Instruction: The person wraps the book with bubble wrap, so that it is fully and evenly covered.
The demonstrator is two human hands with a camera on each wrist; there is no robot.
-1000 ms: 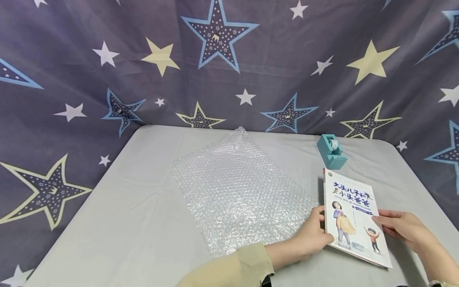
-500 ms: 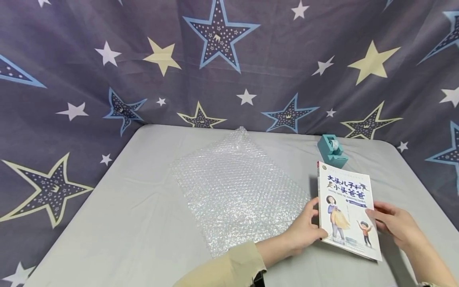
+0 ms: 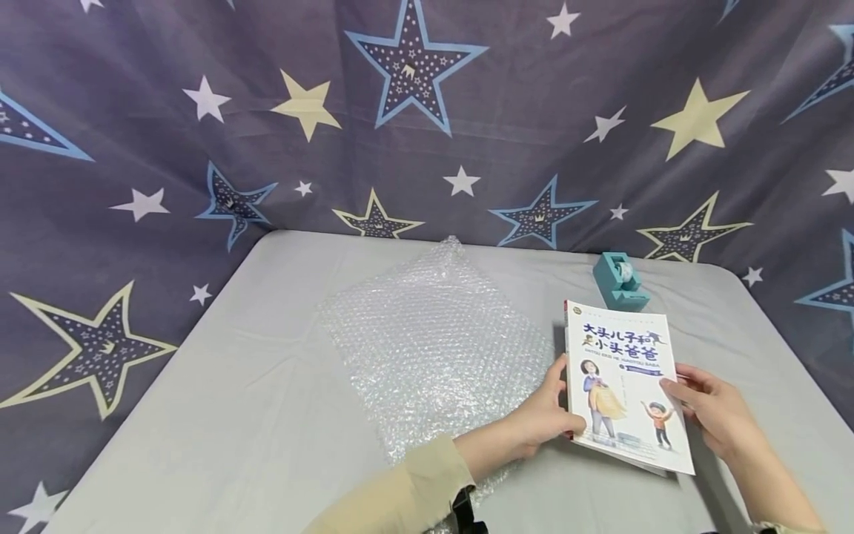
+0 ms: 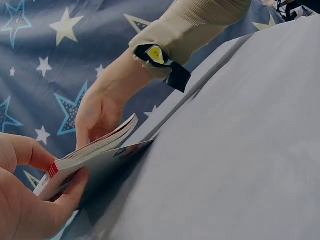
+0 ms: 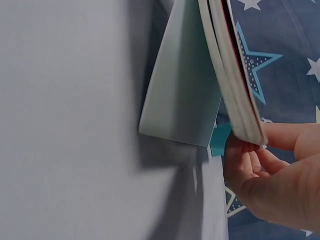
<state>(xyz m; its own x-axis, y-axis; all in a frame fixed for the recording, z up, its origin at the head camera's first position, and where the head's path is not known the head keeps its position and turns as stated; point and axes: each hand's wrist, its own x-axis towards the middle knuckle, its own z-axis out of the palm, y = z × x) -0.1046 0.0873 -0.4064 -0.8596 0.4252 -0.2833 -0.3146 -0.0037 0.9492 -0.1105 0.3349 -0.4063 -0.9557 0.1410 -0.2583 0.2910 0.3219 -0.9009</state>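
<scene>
Clear bubble wrap [image 3: 434, 334], the landmark here, spread on pale tablecloth [image 3: 200, 371], near side partly hidden by the left sleeve [image 3: 394, 486]. Over the wrap's right side, left hand [image 3: 550, 415] clamped on the spine side of the picture book [image 3: 620, 389], thumb on the front cover. Book position: at the wrap's right corner, front cover up, hiding that corner from the head view and apparently raised off the cloth. Right of the wrap, beyond the book, teal tape dispenser [image 3: 609, 282]. Farthest right of the wrap, right hand [image 3: 714, 408] clamped on the book's opposite edge, thumb on top. In the right wrist view, back cover [image 5: 180, 85] drooping away from the pages. For a tidy carry, probably best to keep both grips even, gather in that loose cover, and stay clear of the wrap so as not to drag or ruck it. Compared with a second ago: book and both hands shifted left towards the wrap, its right corner now covered, a strip of its near part newly showing below the left sleeve; dispenser unmoved.
</scene>
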